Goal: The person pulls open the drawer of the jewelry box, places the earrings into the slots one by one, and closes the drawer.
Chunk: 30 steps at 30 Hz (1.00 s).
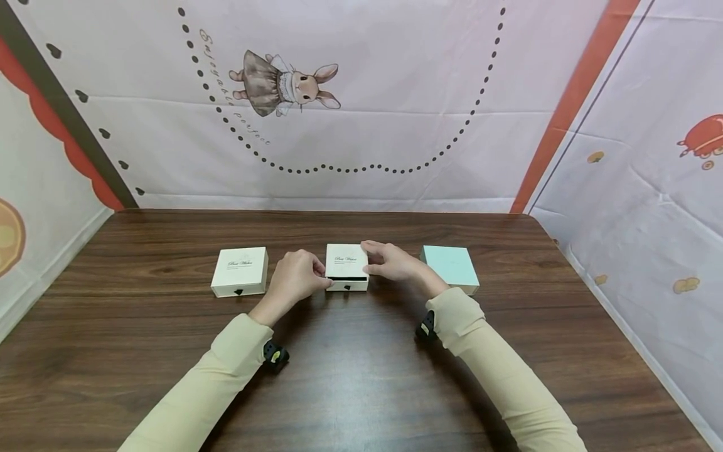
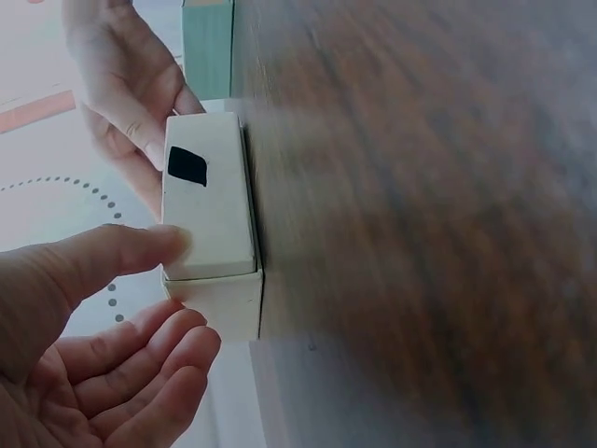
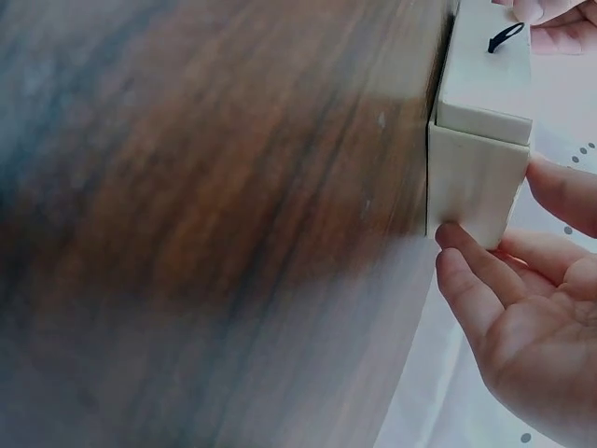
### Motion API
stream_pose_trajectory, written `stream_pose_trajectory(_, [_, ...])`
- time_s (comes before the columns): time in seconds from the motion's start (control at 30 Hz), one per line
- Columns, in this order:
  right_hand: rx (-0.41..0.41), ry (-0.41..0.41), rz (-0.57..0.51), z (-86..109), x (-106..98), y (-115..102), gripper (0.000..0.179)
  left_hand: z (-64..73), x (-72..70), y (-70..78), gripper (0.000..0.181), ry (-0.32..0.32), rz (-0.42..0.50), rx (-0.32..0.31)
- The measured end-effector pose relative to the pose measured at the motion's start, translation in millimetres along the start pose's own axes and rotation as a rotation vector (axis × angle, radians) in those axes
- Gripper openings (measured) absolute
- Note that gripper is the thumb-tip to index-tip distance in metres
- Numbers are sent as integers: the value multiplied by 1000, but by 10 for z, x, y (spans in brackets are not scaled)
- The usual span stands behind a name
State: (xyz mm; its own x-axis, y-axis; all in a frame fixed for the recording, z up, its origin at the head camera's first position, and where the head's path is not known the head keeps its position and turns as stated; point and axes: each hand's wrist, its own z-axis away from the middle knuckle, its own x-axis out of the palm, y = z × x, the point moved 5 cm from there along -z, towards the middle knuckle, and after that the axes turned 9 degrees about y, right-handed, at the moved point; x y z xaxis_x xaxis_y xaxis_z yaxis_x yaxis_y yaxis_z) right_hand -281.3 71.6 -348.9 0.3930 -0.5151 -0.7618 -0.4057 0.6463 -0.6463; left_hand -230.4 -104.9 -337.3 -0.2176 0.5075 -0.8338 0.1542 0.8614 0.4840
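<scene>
Between both hands lies a white drawer box with "Best Wishes" printing, its drawer out a little at the front. A dark gap runs along the lid's front edge. On the drawer front is a small black pull tab. My left hand presses its straight thumb on the left end of that front, the other fingers loosely bent beside the box. Holding the outer sleeve from the right is my right hand, with its thumb near the front top edge and fingertips along the side and back.
A second white box with a black tab stands on the wooden table to the left. To the right is a mint-green box, partly behind my right wrist. A printed cloth wall rises behind the table.
</scene>
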Motion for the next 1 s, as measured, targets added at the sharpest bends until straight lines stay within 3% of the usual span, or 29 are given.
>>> stream_pose_trajectory(0.4, [-33, 9, -6, 15, -15, -24, 58, -18, 20, 30, 23, 17, -52, -37])
stream_pose_trajectory(0.67, [0, 11, -27, 14, -3, -29, 60, -11, 28, 35, 22, 14, -59, -43])
stream_pose_trajectory(0.83, [-14, 29, 12, 8, -1, -48, 61, 8, -24, 24, 18, 10, -36, -10])
stream_pose_trajectory(1.0, [-19, 101, 18, -11, -21, -109, 58, 52, -143, -14, 23, 4, 5, 2])
